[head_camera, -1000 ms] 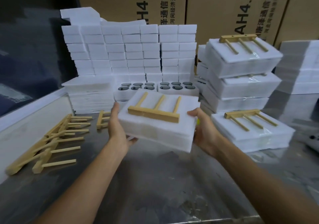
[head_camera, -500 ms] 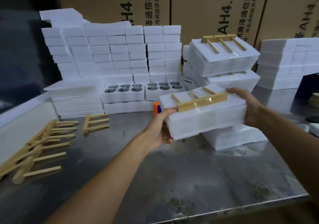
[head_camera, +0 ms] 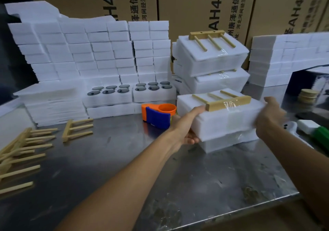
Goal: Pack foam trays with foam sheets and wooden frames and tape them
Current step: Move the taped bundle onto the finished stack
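Note:
A taped white foam pack (head_camera: 224, 122) with a wooden frame (head_camera: 227, 101) on top lies on another finished pack (head_camera: 229, 142) at the right of the steel table (head_camera: 160, 177). My left hand (head_camera: 187, 125) grips its left end, thumb on top and fingers underneath. My right hand (head_camera: 270, 117) holds its right end, blurred. An orange and blue tape dispenser (head_camera: 158, 115) stands just left of the pack. Loose wooden frames (head_camera: 76, 128) lie at the left. Foam trays with dark round holes (head_camera: 130, 92) sit at the back.
Stacks of foam blocks (head_camera: 92, 49) line the back, with foam sheets (head_camera: 51, 104) at the left. More finished packs (head_camera: 211, 60) are stacked behind the held one. Cardboard boxes (head_camera: 195, 4) stand behind. Round discs (head_camera: 308, 95) and a green-and-white tool (head_camera: 315, 131) lie at the right.
Both hands carried the taped pack from the table's middle to the right and lowered it onto the finished pack there. The view swung right, uncovering the tape dispenser.

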Demonstrator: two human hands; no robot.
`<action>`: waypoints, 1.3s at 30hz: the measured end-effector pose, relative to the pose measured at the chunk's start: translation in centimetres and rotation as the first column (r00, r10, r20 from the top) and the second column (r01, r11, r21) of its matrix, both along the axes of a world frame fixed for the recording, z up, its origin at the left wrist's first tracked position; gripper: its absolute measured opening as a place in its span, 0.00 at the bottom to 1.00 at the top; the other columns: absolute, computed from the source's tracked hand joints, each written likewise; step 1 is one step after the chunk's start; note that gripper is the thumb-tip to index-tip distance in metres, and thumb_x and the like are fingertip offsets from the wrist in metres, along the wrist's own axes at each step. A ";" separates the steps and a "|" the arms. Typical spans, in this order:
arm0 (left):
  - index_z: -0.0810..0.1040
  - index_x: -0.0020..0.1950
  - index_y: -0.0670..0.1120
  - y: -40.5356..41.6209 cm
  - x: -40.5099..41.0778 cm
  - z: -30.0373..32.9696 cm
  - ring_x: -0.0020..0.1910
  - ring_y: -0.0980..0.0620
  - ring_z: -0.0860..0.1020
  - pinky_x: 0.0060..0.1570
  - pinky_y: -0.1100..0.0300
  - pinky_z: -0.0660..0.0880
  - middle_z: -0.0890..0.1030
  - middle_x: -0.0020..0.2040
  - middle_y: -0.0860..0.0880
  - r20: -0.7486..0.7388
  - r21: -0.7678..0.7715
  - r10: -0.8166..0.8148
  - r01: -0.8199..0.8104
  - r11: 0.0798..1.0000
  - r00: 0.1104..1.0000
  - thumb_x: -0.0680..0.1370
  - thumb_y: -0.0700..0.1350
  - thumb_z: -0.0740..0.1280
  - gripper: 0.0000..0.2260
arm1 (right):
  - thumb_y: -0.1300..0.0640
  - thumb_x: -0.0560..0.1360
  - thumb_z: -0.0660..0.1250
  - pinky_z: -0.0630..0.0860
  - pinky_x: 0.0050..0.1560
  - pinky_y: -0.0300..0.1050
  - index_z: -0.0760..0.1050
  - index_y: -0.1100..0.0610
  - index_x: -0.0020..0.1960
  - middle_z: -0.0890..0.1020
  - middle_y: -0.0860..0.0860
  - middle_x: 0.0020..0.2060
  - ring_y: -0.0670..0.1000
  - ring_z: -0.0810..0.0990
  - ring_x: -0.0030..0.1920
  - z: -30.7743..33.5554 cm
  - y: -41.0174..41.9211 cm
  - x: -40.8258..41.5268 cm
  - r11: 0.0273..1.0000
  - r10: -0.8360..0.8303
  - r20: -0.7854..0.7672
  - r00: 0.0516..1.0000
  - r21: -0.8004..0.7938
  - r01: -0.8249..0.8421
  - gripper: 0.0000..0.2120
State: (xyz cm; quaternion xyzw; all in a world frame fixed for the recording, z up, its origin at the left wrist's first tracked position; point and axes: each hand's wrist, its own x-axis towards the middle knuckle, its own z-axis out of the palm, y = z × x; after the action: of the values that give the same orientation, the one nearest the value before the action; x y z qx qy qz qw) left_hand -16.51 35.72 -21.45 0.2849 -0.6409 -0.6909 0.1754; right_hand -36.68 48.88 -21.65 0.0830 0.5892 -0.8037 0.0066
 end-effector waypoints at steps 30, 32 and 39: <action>0.76 0.57 0.47 -0.2 -4.2 -2.3 0.33 0.47 0.82 0.32 0.57 0.80 0.83 0.48 0.41 -0.006 0.032 -0.003 0.003 0.999 1.000 0.73 0.67 0.67 0.26 | 0.38 0.75 0.61 0.69 0.38 0.43 0.75 0.52 0.56 0.79 0.47 0.44 0.46 0.78 0.44 -3.0 -1.3 -2.9 0.998 0.035 -0.112 0.993 0.060 -0.028 0.20; 0.75 0.60 0.46 0.1 -4.2 -2.4 0.37 0.45 0.84 0.34 0.55 0.81 0.82 0.49 0.42 -0.002 0.031 0.004 -0.004 1.000 1.000 0.73 0.69 0.65 0.29 | 0.35 0.76 0.60 0.70 0.44 0.45 0.74 0.53 0.59 0.80 0.48 0.46 0.48 0.78 0.46 -3.0 -1.2 -2.7 0.997 0.035 -0.087 0.996 0.069 -0.029 0.24; 0.73 0.64 0.48 -0.4 -3.0 -2.7 0.39 0.45 0.84 0.33 0.57 0.81 0.81 0.53 0.43 0.025 -0.016 0.015 -0.014 1.000 1.000 0.77 0.67 0.61 0.26 | 0.43 0.78 0.63 0.72 0.64 0.55 0.65 0.49 0.56 0.73 0.47 0.57 0.51 0.76 0.57 -3.3 -2.2 2.6 0.958 -0.271 -0.190 0.944 0.038 0.283 0.13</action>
State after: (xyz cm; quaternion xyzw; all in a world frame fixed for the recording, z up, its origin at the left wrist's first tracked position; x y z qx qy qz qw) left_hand -19.54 35.36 -24.20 0.2966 -0.6463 -0.6810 0.1746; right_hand -34.06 46.63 -25.00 0.0910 0.5953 -0.7815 -0.1632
